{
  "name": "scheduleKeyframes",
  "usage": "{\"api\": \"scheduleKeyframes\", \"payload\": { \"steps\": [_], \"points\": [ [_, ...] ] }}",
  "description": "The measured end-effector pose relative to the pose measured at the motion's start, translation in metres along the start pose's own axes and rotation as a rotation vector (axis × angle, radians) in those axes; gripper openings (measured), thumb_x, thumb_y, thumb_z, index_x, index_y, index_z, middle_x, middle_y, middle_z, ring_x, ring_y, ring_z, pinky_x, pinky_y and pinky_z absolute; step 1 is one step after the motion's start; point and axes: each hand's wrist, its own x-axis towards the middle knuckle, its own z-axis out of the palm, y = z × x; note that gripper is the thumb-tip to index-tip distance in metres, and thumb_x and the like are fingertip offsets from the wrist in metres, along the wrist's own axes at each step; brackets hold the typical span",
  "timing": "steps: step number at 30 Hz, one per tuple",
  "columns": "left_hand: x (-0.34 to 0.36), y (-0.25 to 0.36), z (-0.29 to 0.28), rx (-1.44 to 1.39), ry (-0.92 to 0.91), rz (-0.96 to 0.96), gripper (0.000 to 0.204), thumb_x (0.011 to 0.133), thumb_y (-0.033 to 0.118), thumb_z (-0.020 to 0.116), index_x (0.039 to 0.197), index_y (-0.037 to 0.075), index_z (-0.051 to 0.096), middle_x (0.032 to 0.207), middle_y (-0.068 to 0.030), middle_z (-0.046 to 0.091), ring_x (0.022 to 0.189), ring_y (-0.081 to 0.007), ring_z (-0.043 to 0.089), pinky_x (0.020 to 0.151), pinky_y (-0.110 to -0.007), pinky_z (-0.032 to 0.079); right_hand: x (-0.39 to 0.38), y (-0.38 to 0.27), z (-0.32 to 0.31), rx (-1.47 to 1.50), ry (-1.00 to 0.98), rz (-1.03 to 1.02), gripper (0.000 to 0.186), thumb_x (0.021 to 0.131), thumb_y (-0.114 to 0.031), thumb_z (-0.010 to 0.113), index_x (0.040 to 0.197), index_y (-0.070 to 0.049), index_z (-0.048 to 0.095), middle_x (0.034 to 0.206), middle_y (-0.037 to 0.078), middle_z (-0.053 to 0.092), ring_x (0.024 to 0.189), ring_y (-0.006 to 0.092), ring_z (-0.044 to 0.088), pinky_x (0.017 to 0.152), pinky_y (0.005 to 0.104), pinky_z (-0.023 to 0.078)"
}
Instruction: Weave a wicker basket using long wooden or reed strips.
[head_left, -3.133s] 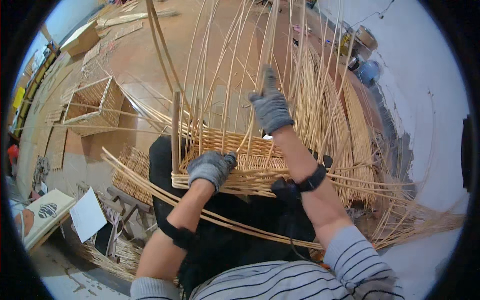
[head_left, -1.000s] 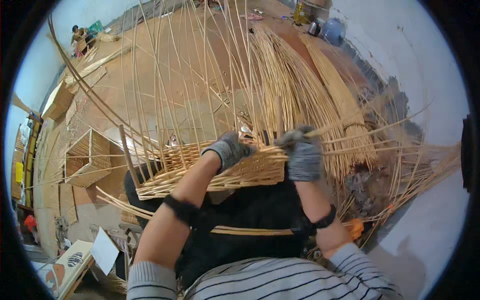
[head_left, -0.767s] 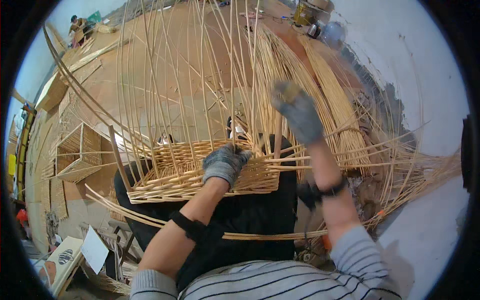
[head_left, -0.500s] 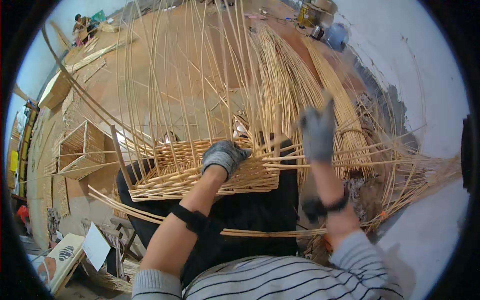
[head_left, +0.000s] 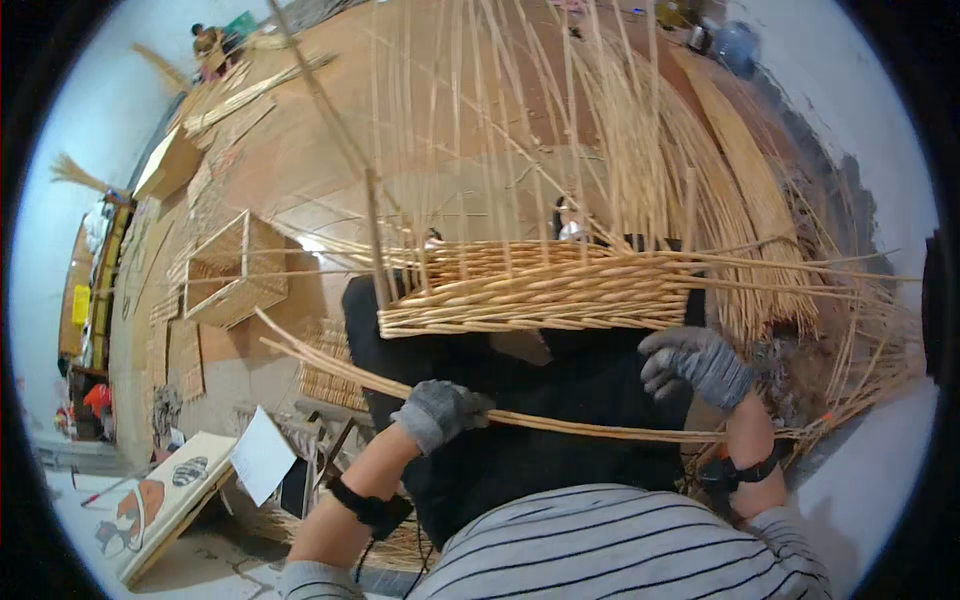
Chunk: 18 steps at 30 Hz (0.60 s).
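Across my lap runs a small bunch of long wicker rods (head_left: 600, 425), and my left hand (head_left: 440, 413), in a grey knit glove, is closed around it. My right hand (head_left: 700, 368), gloved the same way, hovers just below the right corner of a half-woven wicker basket (head_left: 540, 295). Its fingers are loosely bent and apart, with nothing seen in them. The basket rests on a black cloth (head_left: 560, 375) over my legs. Tall upright stakes (head_left: 500, 130) rise from its far side, and a thicker post (head_left: 374, 235) stands at its left corner.
Bundles of long rods (head_left: 720, 210) lie on the floor at the right. More loose rods (head_left: 860, 350) reach toward the right wall. To the left are a woven box frame (head_left: 240, 270) and a white sheet (head_left: 262, 456). Another person (head_left: 208, 48) sits at the far left.
My left hand has left the basket and come down onto the rods across my lap. My right hand has dropped from beside the stakes. The view has shifted, placing the basket further right.
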Motion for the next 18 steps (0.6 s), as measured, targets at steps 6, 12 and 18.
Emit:
{"api": "scheduleKeyframes", "payload": {
  "steps": [6, 12, 18],
  "points": [
    [0.003, -0.021, -0.003, -0.079, 0.101, -0.018, 0.023, 0.080, 0.035, 0.056, 0.095, 0.022, 0.067, 0.087, -0.0059, 0.065, 0.085, -0.0275, 0.062, 0.071, -0.039, 0.048, 0.021, -0.014, 0.076, -0.335, -0.612, 0.204, 0.030, 0.088, -0.025, 0.056, 0.105, -0.001, 0.060, 0.083, 0.009, 0.064, 0.073, 0.0157, 0.063, 0.064, 0.0272, 0.053],
    [0.002, -0.029, 0.005, -0.028, 0.123, -0.008, 0.018, 0.080, 0.031, 0.054, 0.091, 0.024, 0.066, 0.085, -0.0062, 0.065, 0.086, -0.0267, 0.061, 0.072, -0.041, 0.048, 0.033, -0.011, 0.097, -0.598, -0.301, 0.014, 0.028, 0.083, -0.028, 0.061, 0.099, -0.004, 0.063, 0.086, 0.008, 0.065, 0.075, 0.0175, 0.063, 0.069, 0.0277, 0.051],
    [0.005, -0.022, 0.009, 0.029, 0.193, 0.009, 0.010, 0.075, 0.021, 0.057, 0.081, 0.024, 0.065, 0.075, -0.0065, 0.062, 0.075, -0.0293, 0.060, 0.066, -0.041, 0.048, 0.062, 0.030, 0.107, -0.969, -0.329, -0.394, 0.029, 0.078, -0.016, 0.063, 0.104, -0.002, 0.060, 0.090, 0.015, 0.064, 0.081, 0.0267, 0.062, 0.074, 0.0322, 0.049]
  ]
}}
